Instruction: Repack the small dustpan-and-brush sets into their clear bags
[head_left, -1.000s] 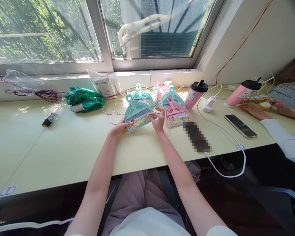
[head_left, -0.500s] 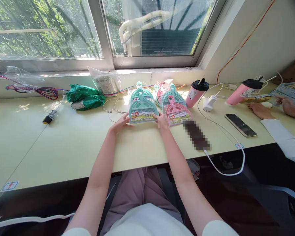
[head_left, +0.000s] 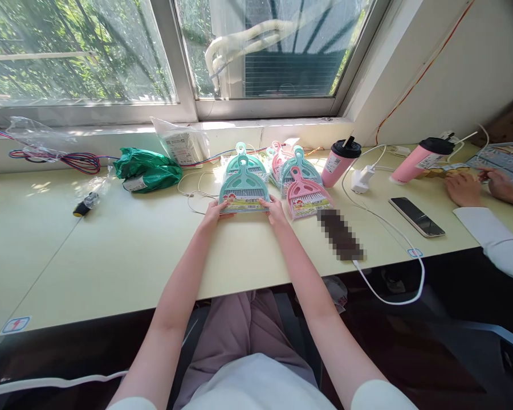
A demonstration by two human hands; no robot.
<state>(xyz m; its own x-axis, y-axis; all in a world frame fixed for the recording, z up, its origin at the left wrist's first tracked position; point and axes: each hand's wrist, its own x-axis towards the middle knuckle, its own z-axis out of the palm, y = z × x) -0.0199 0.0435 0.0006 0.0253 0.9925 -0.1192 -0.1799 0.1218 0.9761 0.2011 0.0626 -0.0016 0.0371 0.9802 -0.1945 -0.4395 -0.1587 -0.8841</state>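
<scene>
A teal dustpan and brush set [head_left: 243,189] in clear wrapping, with a printed label along its lower edge, is held between my two hands. My left hand [head_left: 216,212] grips its lower left corner, the thumb over the front. At its lower right corner, my right hand [head_left: 275,209] has the thumb on the label and the fingers behind. Another teal set [head_left: 256,164] stands right behind it. To the right are a front pink set [head_left: 306,193], a teal set [head_left: 304,166] and a pink one [head_left: 277,155] farther back, partly hidden.
Pink cups [head_left: 341,162] with black lids, a white charger [head_left: 361,179] and a phone [head_left: 416,216] lie to the right. A co-worker's hands [head_left: 464,188] are at far right. A green plastic bag [head_left: 147,169], bundled wires [head_left: 81,161] and a black-and-yellow object [head_left: 85,205] are left.
The held teal set has shifted slightly left and tilted a little. My left hand has moved inward, its thumb now over the set's front. The co-worker's nearer hand has moved right.
</scene>
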